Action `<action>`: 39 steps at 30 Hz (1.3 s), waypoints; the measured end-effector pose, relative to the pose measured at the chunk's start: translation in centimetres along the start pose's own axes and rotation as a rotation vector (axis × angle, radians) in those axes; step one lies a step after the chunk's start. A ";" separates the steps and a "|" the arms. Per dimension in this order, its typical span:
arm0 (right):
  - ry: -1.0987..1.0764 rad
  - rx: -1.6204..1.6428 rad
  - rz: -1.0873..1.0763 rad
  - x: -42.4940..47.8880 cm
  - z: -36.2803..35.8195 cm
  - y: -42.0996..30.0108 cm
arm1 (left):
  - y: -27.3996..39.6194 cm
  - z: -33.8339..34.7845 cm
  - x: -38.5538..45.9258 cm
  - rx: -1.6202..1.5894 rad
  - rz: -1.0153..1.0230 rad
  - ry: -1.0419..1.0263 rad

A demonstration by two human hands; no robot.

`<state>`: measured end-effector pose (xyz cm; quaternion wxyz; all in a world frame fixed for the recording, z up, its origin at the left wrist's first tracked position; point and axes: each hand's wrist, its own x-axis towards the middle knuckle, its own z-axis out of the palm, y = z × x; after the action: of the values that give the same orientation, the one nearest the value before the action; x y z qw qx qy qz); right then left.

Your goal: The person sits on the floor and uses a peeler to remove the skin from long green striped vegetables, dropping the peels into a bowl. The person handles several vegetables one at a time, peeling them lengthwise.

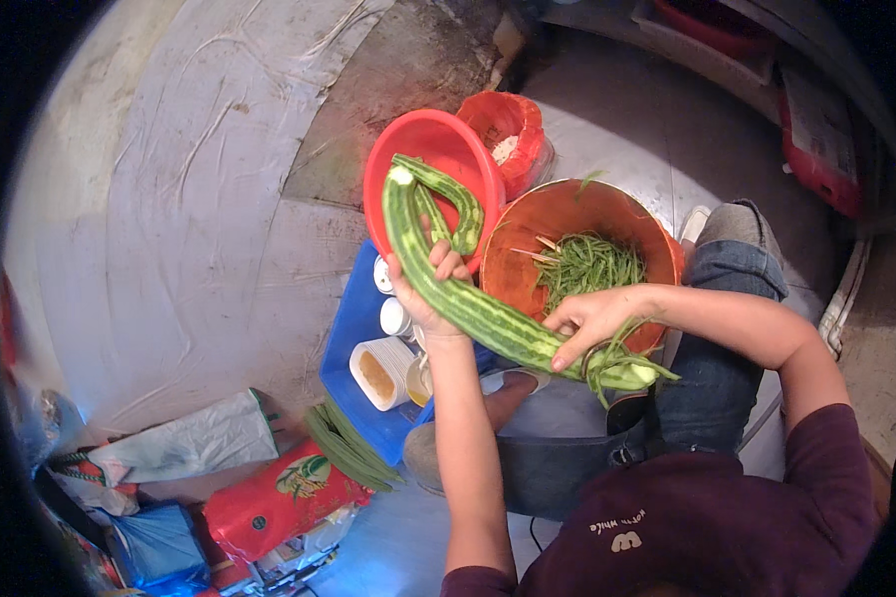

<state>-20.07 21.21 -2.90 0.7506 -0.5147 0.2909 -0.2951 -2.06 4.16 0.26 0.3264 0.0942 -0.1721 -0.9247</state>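
My left hand [437, 298] is wrapped around the upper half of a long, curved green gourd [485, 322] with pale stripes. The gourd slants down to the right, its cut pale end above a red plastic basin. At its lower end is my right hand [593, 321], thumb along the skin, holding what looks like a peeler [587, 361], mostly hidden by fingers and green strips. Thin peel strips [620, 358] cling around that end. Below my right hand stands an orange-lined bucket [515, 261] holding a heap of green peelings [590, 265] and a few thin sticks.
More striped gourds [459, 198] lie in the red basin [377, 168]. Behind it is a red-lined container [519, 119]. A blue tray [343, 328] holds white tubs [381, 373]. Long green beans [351, 448] and a red printed bag [269, 500] lie at lower left.
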 end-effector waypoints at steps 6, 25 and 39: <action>0.224 0.236 0.114 0.7 2.2 -0.4 | -3.7 -5.3 -4.0 0.324 -0.018 0.474; 1.113 -1.578 -0.567 11.4 -4.0 -1.1 | -2.0 -3.3 -11.2 0.464 -0.234 0.692; 1.282 -1.584 -0.708 8.3 -4.1 -1.1 | -1.9 1.0 -10.3 0.833 -0.258 0.664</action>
<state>-17.77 12.27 -4.23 -0.2161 -0.6584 0.5727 -0.4380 4.49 12.33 1.07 0.1824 0.5227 -0.3985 -0.7312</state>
